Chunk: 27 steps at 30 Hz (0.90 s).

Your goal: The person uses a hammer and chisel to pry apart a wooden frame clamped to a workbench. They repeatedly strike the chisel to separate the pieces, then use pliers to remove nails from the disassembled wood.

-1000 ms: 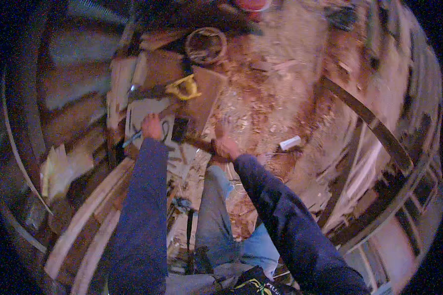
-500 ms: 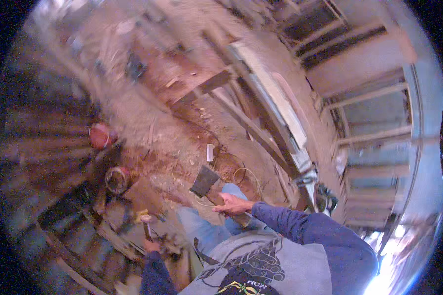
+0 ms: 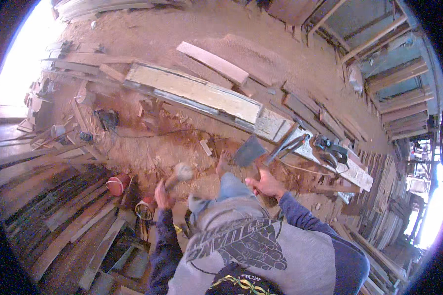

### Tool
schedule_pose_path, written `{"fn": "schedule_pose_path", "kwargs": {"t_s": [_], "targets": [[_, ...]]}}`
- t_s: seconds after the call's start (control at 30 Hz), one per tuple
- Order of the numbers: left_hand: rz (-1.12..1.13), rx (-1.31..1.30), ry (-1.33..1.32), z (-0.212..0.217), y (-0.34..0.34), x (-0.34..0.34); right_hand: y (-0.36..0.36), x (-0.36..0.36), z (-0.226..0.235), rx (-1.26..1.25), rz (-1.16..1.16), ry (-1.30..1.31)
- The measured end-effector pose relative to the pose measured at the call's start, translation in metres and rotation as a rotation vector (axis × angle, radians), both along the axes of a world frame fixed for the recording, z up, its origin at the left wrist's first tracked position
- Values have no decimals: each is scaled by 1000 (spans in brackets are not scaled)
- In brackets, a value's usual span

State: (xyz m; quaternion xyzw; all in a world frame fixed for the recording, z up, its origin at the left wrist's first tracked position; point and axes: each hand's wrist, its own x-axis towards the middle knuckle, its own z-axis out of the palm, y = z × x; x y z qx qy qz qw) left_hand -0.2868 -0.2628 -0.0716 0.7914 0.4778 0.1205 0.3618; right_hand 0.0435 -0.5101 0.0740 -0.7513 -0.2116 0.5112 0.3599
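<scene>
My left hand (image 3: pixel 163 195) is closed round the brown handle of a short tool (image 3: pixel 183 172) with a pale, rounded, blurred head. Its exact kind is unclear. My right hand (image 3: pixel 267 185) grips a tool with a broad, flat, grey blade (image 3: pixel 249 151), which points away from me. Fingers cover most of that tool's handle. The blade appears just in front of the near side of a long bench (image 3: pixel 362 178); whether they touch cannot be told. A pale plank (image 3: pixel 197 93) lies along the bench, beyond both hands.
Dark tools (image 3: pixel 330 150) rest on the bench's right part. Stacked boards (image 3: pixel 69 226) spread on the left, beside a red container (image 3: pixel 117 185). A small white block (image 3: pixel 205 147) lies on the dirt floor near my bare foot (image 3: pixel 224 160). Timber racks (image 3: pixel 398 73) stand at the far right.
My view has turned, bringing the bench across in front of me. My left hand has risen forward with its tool. The flat blade now points toward the bench, still in my right hand.
</scene>
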Motion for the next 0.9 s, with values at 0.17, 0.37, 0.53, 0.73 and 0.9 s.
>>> {"fn": "schedule_pose_path", "kwargs": {"t_s": [0.17,0.37,0.53,0.73,0.9], "targets": [[-463,155,-101,138,0,220,-54,74,-11,43,-417,135],[-1122,172,-443,206,-82,403,-123,110,-43,409,-883,218],[-1235,146,-421,200,-137,470,-142,109,-25,277,-934,87],[-1031,138,-614,169,-141,496,-131,87,-12,283,-1126,54],[-928,57,-525,152,-133,511,-128,64,-12,253,-1238,6]]}}
